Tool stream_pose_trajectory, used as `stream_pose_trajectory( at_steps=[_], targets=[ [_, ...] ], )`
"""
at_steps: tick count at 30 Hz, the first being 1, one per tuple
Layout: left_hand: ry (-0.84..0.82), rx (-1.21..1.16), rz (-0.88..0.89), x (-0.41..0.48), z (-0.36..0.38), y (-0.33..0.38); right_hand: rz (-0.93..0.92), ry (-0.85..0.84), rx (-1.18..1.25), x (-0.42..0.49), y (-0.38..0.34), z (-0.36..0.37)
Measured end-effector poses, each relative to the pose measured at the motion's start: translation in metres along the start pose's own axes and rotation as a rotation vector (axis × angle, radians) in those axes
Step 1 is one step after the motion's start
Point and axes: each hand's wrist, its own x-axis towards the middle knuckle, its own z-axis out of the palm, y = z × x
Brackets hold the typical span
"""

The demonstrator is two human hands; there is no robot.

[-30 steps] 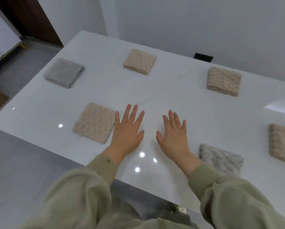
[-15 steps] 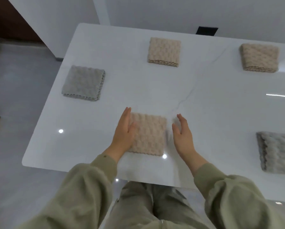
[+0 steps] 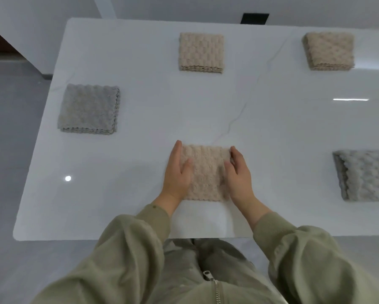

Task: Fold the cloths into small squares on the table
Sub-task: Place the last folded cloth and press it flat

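A folded beige cloth point(image 3: 207, 172) lies as a small square near the front edge of the white table point(image 3: 153, 102). My left hand point(image 3: 176, 174) lies along the cloth's left edge with straight fingers and the thumb resting on top. My right hand point(image 3: 239, 174) flanks the right edge the same way, thumb on the cloth. Both hands touch the cloth from the sides; neither lifts it.
Other folded squares lie on the table: a grey cloth point(image 3: 88, 108) at the left, a beige cloth point(image 3: 201, 52) at the far centre, another beige cloth point(image 3: 329, 50) at the far right, and a grey cloth point(image 3: 366, 174) at the right. Grey floor surrounds the table.
My view has swung left over the beige cloth. Both hands have left the bare table and closed in on the cloth, the right hand now touching its right edge.
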Motion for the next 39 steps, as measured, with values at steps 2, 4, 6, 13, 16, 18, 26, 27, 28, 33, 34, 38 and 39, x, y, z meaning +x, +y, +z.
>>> stream_pose_trajectory(
  at_steps=[2, 4, 6, 13, 16, 18, 26, 27, 28, 33, 34, 38, 39],
  targets=[
    [-0.006, 0.01, 0.002, -0.001, 0.007, 0.001, -0.007, 0.008, -0.018, -0.001, -0.001, 0.002],
    [-0.001, 0.001, -0.002, -0.002, 0.012, 0.002, -0.008, 0.015, -0.002, -0.001, -0.002, 0.007],
    [0.011, -0.013, -0.008, -0.003, 0.013, 0.004, -0.008, 0.023, 0.01, -0.001, -0.003, 0.011],
    [0.046, -0.047, -0.046, -0.002, 0.011, 0.002, -0.011, 0.039, 0.017, 0.005, -0.009, 0.014],
    [0.043, -0.063, -0.058, 0.002, 0.013, 0.005, -0.006, 0.05, 0.03, 0.008, -0.012, 0.018],
    [0.038, -0.053, -0.051, 0.004, 0.012, 0.005, -0.007, 0.048, 0.027, 0.009, -0.013, 0.018],
    [0.048, -0.227, -0.084, 0.001, 0.007, 0.002, -0.012, 0.068, 0.037, 0.002, -0.004, 0.014],
    [0.04, -0.199, -0.076, 0.0, 0.01, 0.004, -0.018, 0.06, 0.038, 0.0, -0.004, 0.017],
    [0.036, -0.17, -0.067, 0.001, 0.013, 0.004, -0.02, 0.056, 0.043, -0.001, -0.005, 0.019],
    [0.058, -0.125, -0.044, 0.003, 0.009, -0.003, -0.031, 0.106, 0.028, 0.0, 0.0, 0.014],
    [0.062, -0.122, -0.04, 0.003, 0.008, -0.005, -0.038, 0.102, 0.018, 0.0, 0.0, 0.013],
    [0.064, -0.107, -0.028, 0.001, 0.01, -0.006, -0.067, 0.056, -0.029, 0.0, 0.0, 0.016],
    [0.087, -0.106, -0.03, 0.0, 0.009, -0.007, -0.079, 0.067, -0.037, 0.001, 0.0, 0.015]
  ],
)
